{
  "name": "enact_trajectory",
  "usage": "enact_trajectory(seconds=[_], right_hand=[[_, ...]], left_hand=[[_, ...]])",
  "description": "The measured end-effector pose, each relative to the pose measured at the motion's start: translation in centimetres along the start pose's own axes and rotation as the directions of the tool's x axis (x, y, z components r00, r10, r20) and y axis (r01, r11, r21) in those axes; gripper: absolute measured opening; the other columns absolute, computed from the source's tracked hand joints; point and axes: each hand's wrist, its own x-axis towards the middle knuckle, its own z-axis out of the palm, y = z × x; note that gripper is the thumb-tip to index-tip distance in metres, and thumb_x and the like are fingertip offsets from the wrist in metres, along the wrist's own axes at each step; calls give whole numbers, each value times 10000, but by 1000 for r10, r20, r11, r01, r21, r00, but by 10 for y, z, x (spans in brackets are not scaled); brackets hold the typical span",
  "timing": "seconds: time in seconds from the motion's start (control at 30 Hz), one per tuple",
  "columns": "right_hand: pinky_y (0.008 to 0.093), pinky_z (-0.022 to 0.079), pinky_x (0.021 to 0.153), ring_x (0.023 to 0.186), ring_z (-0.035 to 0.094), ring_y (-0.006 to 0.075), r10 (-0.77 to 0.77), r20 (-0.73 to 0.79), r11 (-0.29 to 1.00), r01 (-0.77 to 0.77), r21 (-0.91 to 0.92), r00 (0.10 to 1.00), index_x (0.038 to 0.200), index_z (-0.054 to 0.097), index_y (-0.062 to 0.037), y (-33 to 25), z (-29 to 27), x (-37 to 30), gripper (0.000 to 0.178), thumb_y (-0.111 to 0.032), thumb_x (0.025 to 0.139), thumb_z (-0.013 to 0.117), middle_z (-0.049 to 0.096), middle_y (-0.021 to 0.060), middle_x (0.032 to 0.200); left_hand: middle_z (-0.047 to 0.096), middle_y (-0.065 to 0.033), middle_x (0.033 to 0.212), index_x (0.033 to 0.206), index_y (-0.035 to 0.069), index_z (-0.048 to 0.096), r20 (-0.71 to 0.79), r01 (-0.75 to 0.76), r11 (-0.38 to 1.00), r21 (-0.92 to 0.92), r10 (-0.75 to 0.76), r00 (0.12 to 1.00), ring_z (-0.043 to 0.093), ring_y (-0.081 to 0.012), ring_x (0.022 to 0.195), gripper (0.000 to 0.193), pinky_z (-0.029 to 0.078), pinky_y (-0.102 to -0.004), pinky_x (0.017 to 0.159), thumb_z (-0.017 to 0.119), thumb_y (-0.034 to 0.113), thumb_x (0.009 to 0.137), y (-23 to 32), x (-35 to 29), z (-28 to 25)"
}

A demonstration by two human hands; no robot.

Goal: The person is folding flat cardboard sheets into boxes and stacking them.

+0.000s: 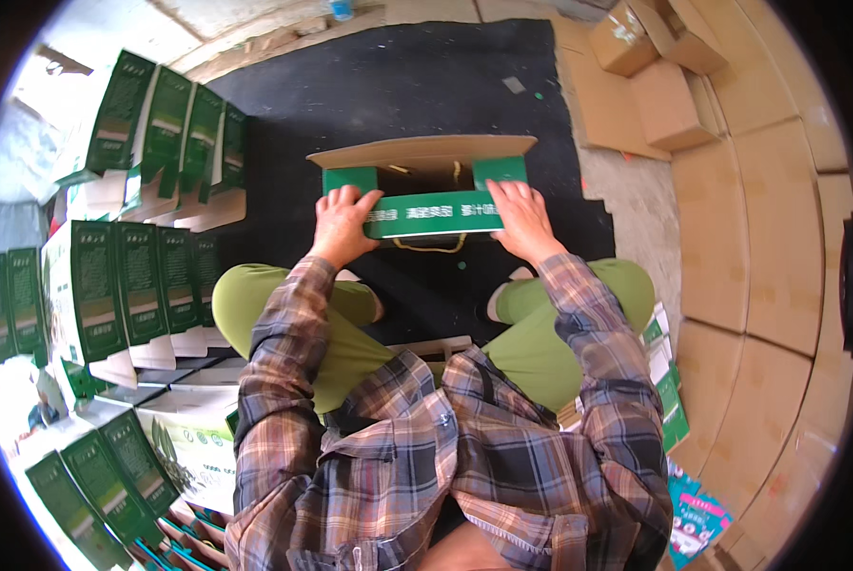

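Between my knees stands a green cardboard gift box (433,217) with its top open. Its far flap (422,148) stands up, showing brown inside, and green side flaps stick up at both ends. White printing runs along the near green flap. My left hand (343,225) grips the left end of this flap, thumb toward the middle. At the right end my right hand (524,221) holds it the same way, fingers bent over the edge. Yellow cord shows inside the box, and a yellow cord handle (431,247) loops out below the near flap.
Rows of similar green boxes (93,285) stand open on my left. Brown cartons (715,228) are stacked along the right, with smaller open cartons (672,100) at the far right. A black mat (388,86) covers the floor ahead. A blue and pink package (697,514) lies at lower right.
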Motion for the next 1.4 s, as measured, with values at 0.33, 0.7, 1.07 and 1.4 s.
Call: enact_trajectory(seconds=[0.33,0.7,1.07,1.4], right_hand=[[515,255,1039,1389,181,262,111,178,979,-77,-187,978,1442,182,-71,-2,11,-6,924,-379,744,704,227,101,1492],[521,313,1022,1383,191,300,199,185,979,-202,0,962,1415,255,-80,8,-22,-10,916,-273,685,774,252,113,1481],[354,411,968,1139,534,279,383,-40,881,-351,318,923,1234,505,46,108,-52,-71,486,-155,814,646,550,195,1231],[324,441,930,1093,565,240,362,146,754,-381,535,921,1265,474,55,120,-38,-38,442,-111,868,574,569,200,1193]], left_hand=[[468,-112,1178,1363,101,392,-16,-116,991,-66,115,993,417,-299,1138,941,300,-439,967,823,289,548,18,2,10],[495,-114,1157,1251,68,467,-8,-131,990,-42,131,991,446,-302,1113,796,339,-432,941,823,265,568,30,10,15],[492,-160,1110,1251,25,477,-132,185,894,-408,-258,957,429,-328,1113,847,364,-438,911,786,429,573,-10,-10,12],[562,-123,1090,1212,-74,467,-291,-232,182,-956,-703,649,560,-176,986,634,462,-310,868,743,247,739,-52,-49,-112]])
